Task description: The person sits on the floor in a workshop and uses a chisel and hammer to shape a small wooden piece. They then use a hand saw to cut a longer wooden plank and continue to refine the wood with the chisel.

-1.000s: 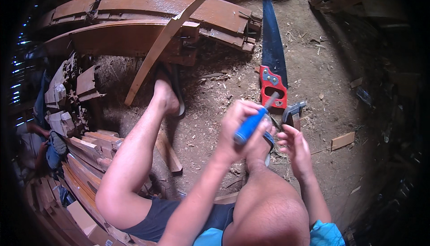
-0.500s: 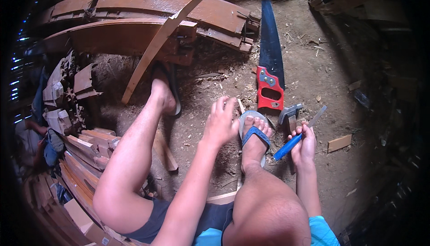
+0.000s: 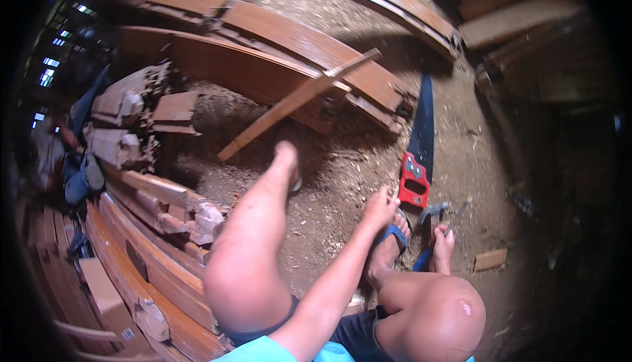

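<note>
My left hand (image 3: pixel 380 208) is beside my right foot, its fingers drawn together. Blur hides what they hold, if anything. My right hand (image 3: pixel 443 247), just right of that foot, is closed round a blue-handled tool (image 3: pixel 422 258). The tool's narrow metal blade (image 3: pixel 461 216) points up and away from the fist. Just beyond this hand lies a hammer (image 3: pixel 434 210), partly hidden. Farther off, a handsaw (image 3: pixel 419 141) with a red handle and dark blade rests on the dirt floor.
Reddish-brown boards (image 3: pixel 289 29) lie across the far side, with a thin wooden strip (image 3: pixel 299 105) slanting over them. Stacked timber (image 3: pixel 158 230) fills the left. A small wood block (image 3: pixel 490 260) lies at right. Another person's foot (image 3: pixel 94 172) shows at far left.
The view has swung, so the scene sits lower and further right. My left hand's fingers, spread before, are now drawn together by my right foot. My right hand keeps the blue-handled tool.
</note>
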Motion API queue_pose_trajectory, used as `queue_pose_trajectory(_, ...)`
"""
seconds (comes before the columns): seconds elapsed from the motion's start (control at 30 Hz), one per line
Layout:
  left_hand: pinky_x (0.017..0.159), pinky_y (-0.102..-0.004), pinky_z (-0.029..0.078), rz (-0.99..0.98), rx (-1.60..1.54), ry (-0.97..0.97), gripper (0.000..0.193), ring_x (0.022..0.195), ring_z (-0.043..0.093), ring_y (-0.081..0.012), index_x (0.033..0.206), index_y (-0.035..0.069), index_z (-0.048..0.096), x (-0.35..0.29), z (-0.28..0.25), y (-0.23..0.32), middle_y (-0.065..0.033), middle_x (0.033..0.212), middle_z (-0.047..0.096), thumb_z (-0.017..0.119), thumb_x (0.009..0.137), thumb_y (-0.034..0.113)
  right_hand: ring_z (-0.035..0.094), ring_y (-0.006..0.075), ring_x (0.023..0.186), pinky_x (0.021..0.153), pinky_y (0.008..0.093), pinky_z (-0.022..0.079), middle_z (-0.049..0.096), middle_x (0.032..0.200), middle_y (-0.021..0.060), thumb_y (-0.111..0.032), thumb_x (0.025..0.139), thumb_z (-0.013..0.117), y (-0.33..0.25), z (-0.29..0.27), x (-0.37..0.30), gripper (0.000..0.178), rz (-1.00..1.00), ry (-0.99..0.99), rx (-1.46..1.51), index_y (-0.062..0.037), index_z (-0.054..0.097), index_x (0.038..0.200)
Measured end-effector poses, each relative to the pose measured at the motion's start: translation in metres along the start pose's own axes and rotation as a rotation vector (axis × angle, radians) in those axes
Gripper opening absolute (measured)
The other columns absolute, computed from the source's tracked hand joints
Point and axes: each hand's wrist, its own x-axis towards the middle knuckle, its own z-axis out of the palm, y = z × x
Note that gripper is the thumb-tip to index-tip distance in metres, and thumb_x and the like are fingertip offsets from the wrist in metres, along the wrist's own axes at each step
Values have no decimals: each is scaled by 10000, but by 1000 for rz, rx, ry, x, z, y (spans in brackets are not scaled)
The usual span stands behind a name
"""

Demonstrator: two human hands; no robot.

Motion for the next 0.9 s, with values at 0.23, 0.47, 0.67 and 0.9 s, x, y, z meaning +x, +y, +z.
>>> queue_pose_trajectory(0.23, 871, -413, 491, -70, 234, -47, 412, 1018, 630, -321, 1135, 88, 616, -11, -2, 17, -175, 1079, 655, 601, 822, 356, 483, 88, 527, 468, 241, 403, 516, 714, -2, -73, 846, 584, 35, -9, 27, 83, -103, -52, 6, -63, 545, 918)
queue_pose_trajectory(0.47, 806, -381, 513, -195, -120, -76, 356, 877, 669, -278, 977, 79, 629, -7, 13, 14, -163, 931, 688, 626, 728, 332, 440, 55, 612, 545, 218, 370, 485, 754, -39, -78, 834, 594, 16, -8, 9, 93, -41, -19, -29, -76, 545, 913)
queue_pose_trajectory(0.67, 744, -372, 522, -66, -9, 34, 305, 821, 673, -262, 904, 32, 657, 4, 3, -11, -159, 866, 691, 669, 797, 317, 409, 44, 683, 606, 205, 345, 441, 790, -54, -86, 829, 623, -14, 7, -7, 165, 53, -114, -19, -77, 516, 953)
queue_pose_trajectory(0.9, 755, -453, 518, -60, 319, 81, 255, 858, 659, -367, 938, 21, 603, 18, 4, 15, -208, 850, 669, 653, 758, 195, 411, 54, 717, 633, 217, 356, 444, 832, -41, -75, 832, 622, -18, -1, -6, 196, 43, -140, 14, -73, 508, 992)
